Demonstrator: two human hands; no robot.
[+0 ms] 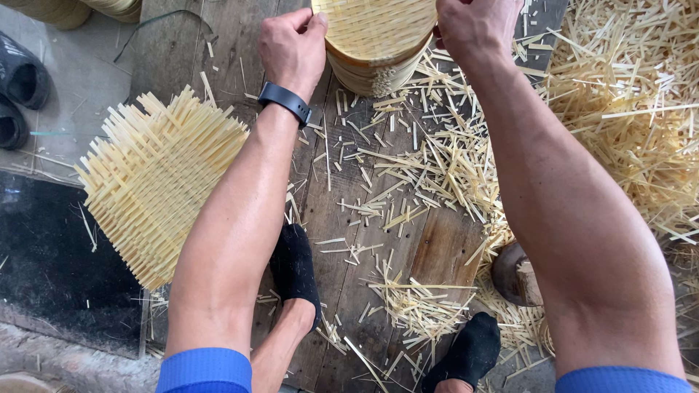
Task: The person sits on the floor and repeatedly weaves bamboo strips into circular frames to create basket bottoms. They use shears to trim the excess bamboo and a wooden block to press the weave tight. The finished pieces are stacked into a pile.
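Note:
A stack of round woven bamboo trays (375, 44) stands on the dark wooden floor boards at the top centre. My left hand (293, 45), with a dark band on its wrist, grips the left rim of the top tray. My right hand (475, 29) grips the right rim of the same tray. Both arms reach straight forward from blue sleeves. The far half of the stack is cut off by the frame's top edge.
A square pile of untrimmed woven bamboo mats (156, 182) lies at the left. Cut bamboo slivers (619, 109) cover the boards at the right and centre. My feet in black socks (295, 269) rest below. Dark shoes (18, 87) sit far left; a wooden block (515, 275) lies beside my right arm.

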